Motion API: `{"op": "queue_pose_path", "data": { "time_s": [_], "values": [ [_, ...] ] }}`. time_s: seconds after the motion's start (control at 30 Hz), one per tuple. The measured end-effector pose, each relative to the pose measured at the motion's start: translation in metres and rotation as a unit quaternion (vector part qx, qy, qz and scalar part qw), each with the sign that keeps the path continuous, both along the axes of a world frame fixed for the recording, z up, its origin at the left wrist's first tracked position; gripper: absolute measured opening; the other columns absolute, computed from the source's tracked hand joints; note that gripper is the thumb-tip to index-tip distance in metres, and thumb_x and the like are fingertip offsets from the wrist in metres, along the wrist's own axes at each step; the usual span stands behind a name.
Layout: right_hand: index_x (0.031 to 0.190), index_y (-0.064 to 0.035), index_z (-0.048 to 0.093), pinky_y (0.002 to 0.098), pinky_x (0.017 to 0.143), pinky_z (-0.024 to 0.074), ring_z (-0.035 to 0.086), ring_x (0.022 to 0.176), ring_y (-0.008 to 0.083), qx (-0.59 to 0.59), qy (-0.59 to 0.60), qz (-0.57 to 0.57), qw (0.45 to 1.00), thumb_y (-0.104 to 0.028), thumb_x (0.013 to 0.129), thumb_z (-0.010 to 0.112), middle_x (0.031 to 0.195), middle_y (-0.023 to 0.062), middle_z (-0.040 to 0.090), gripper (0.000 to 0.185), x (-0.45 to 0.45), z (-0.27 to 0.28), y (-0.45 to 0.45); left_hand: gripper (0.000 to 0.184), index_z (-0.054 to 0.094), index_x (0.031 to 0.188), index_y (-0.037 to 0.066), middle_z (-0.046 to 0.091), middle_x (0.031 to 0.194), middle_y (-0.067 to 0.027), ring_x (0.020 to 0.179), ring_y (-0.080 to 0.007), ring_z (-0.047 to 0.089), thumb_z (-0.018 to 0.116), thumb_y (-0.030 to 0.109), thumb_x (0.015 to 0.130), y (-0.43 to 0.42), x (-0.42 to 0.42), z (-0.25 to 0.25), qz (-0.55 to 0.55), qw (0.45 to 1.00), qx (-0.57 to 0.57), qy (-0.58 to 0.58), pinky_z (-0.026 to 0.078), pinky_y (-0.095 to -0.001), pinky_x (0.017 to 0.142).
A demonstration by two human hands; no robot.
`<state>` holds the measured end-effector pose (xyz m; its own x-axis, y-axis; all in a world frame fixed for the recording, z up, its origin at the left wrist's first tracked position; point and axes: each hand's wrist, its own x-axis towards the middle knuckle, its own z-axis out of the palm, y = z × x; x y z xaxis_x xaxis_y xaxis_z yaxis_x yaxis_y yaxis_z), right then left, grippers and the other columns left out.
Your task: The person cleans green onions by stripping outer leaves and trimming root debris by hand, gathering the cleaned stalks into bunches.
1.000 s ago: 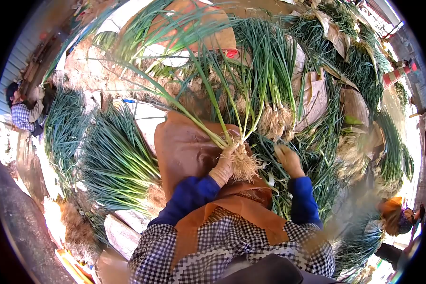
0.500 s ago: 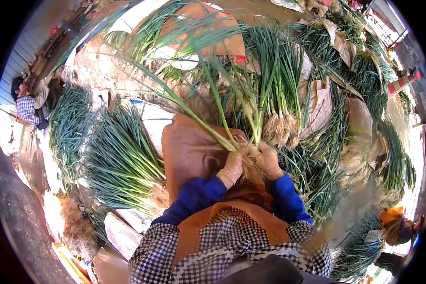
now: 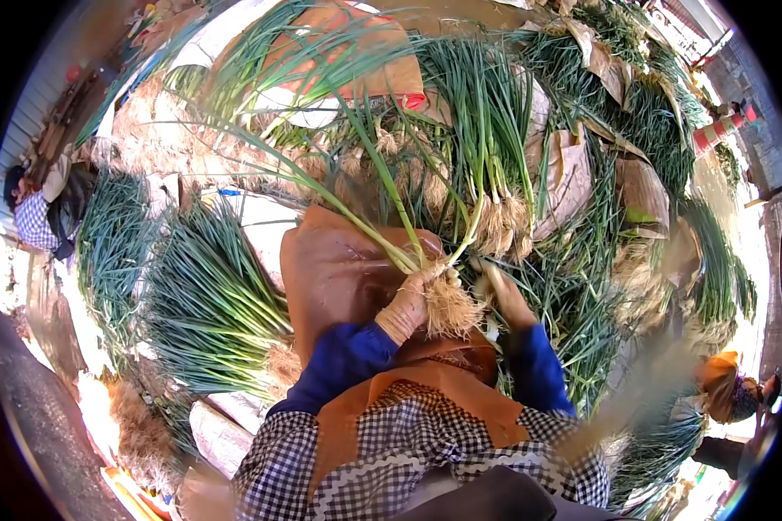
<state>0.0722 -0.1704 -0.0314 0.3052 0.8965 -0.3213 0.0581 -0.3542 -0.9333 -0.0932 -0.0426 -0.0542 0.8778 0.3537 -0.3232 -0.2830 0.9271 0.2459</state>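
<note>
My left hand (image 3: 411, 301) is closed around the lower stems of a few green onions (image 3: 370, 231), with their pale root tuft (image 3: 452, 307) hanging beside the fingers. Just right of the roots is my right hand (image 3: 506, 293), slightly apart from them; its fingertips are blurred and partly hidden. Beneath the held onions lies a brown apron (image 3: 330, 269) over my lap. A bundle of onions (image 3: 493, 139) with roots toward me lies beyond my hands. Another large bundle (image 3: 213, 295) is at the left.
Loose leaves (image 3: 573, 304) cover the right side. More onion piles (image 3: 669, 113) lie at the far right. A person in a checked top (image 3: 36, 219) is at the left edge, and another person with an orange head covering (image 3: 723, 386) is at the lower right.
My right hand came in to the onions beside my left hand, then moved back a little to the right. The held bunch looks thinner. The view has shifted slightly.
</note>
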Motion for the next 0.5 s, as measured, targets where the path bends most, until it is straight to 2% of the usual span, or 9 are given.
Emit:
{"op": "queue_pose_path", "data": {
  "time_s": [0.03, 0.07, 0.1, 0.17, 0.23, 0.3, 0.43, 0.47, 0.5],
  "values": [
    [0.134, 0.0007, 0.03, 0.0217, 0.048, 0.0339, 0.045, 0.062, 0.0091, 0.17, 0.136, -0.008, 0.976, -0.053, 0.091, 0.032, 0.072, 0.0018, 0.05, 0.068, -0.015, 0.005, 0.027, 0.029, 0.056, 0.106, -0.002, 0.056, 0.083, -0.0062, 0.074, -0.0171, 0.055, 0.057, 0.014, 0.082, 0.002, -0.002, 0.012, -0.018, 1.0, 0.004, -0.023, 0.049, -0.029, 0.071],
    [0.131, 0.0, 0.034, 0.0203, 0.048, 0.0328, 0.043, 0.057, 0.0078, 0.203, 0.244, -0.017, 0.948, -0.053, 0.091, 0.033, 0.067, -0.0003, 0.048, 0.067, -0.023, 0.008, 0.055, 0.027, 0.056, 0.105, -0.001, 0.057, 0.081, -0.0056, 0.073, -0.0164, 0.056, 0.057, 0.014, 0.083, 0.0, -0.004, 0.026, -0.018, 0.999, -0.02, -0.024, 0.049, -0.0288, 0.067],
    [0.127, -0.0007, 0.039, 0.0189, 0.048, 0.0316, 0.04, 0.052, 0.0065, 0.23, 0.349, -0.025, 0.908, -0.054, 0.09, 0.035, 0.062, -0.0024, 0.046, 0.065, -0.031, 0.012, 0.082, 0.026, 0.057, 0.104, 0.0, 0.057, 0.078, -0.0054, 0.071, -0.0164, 0.057, 0.058, 0.014, 0.083, -0.001, -0.006, 0.024, -0.012, 0.998, -0.009, 0.063, 0.049, -0.0295, 0.063],
    [0.11, -0.0001, 0.053, 0.0189, 0.044, 0.0373, 0.047, 0.051, 0.0076, 0.205, 0.192, -0.092, 0.955, -0.047, 0.091, 0.04, 0.057, -0.0014, 0.046, 0.052, -0.033, 0.004, 0.111, 0.024, 0.057, 0.103, 0.001, 0.057, 0.076, -0.0051, 0.068, -0.0168, 0.057, 0.059, 0.015, 0.083, -0.001, -0.008, 0.012, 0.003, 0.996, -0.005, 0.094, 0.049, -0.0298, 0.06],
    [0.083, -0.0076, 0.055, 0.0185, 0.04, 0.0315, 0.039, 0.046, 0.0045, 0.139, 0.17, -0.203, 0.954, -0.048, 0.089, 0.045, 0.055, -0.0052, 0.042, 0.042, -0.048, 0.002, 0.125, 0.02, 0.058, 0.099, 0.002, 0.057, 0.074, -0.0045, 0.065, -0.017, 0.057, 0.058, 0.016, 0.084, -0.001, -0.009, 0.007, 0.012, 0.996, 0.001, 0.088, 0.049, -0.029, 0.058],
    [0.074, -0.0133, 0.049, 0.0208, 0.04, 0.0308, 0.035, 0.045, 0.0072, 0.165, 0.395, -0.218, 0.877, -0.053, 0.088, 0.043, 0.053, -0.0049, 0.037, 0.043, -0.051, -0.003, 0.123, 0.016, 0.057, 0.094, 0.003, 0.056, 0.074, -0.0042, 0.064, -0.0163, 0.057, 0.056, 0.016, 0.085, -0.003, -0.009, 0.0, 0.074, 0.994, -0.021, 0.076, 0.049, -0.0267, 0.057],
    [0.07, -0.0167, 0.042, 0.0237, 0.04, 0.0317, 0.028, 0.043, 0.0114, 0.224, 0.501, -0.235, 0.802, -0.057, 0.089, 0.035, 0.052, -0.0047, 0.031, 0.045, -0.062, 0.005, 0.121, 0.01, 0.055, 0.089, 0.001, 0.057, 0.076, -0.0072, 0.066, -0.0165, 0.057, 0.053, 0.01, 0.086, -0.003, -0.006, -0.017, 0.062, 0.991, -0.116, -0.001, 0.05, -0.0265, 0.058],
    [0.071, -0.0161, 0.043, 0.025, 0.042, 0.0352, 0.037, 0.047, 0.0109, 0.242, 0.512, -0.165, 0.807, -0.052, 0.091, 0.034, 0.055, -0.0038, 0.036, 0.042, -0.057, -0.009, 0.12, 0.012, 0.054, 0.089, 0.0, 0.057, 0.074, -0.0068, 0.063, -0.0164, 0.057, 0.051, 0.011, 0.087, -0.003, -0.006, -0.022, 0.053, 0.989, -0.14, 0.013, 0.05, -0.0272, 0.056],
    [0.071, -0.0161, 0.043, 0.025, 0.042, 0.0352, 0.037, 0.047, 0.0109, 0.243, 0.511, -0.166, 0.807, -0.052, 0.091, 0.034, 0.055, -0.0038, 0.036, 0.042, -0.053, -0.012, 0.119, 0.012, 0.054, 0.089, 0.0, 0.057, 0.074, -0.0068, 0.063, -0.0164, 0.057, 0.051, 0.011, 0.087, -0.002, -0.008, -0.025, 0.052, 0.989, -0.14, 0.013, 0.05, -0.0272, 0.056]
  ]
}}
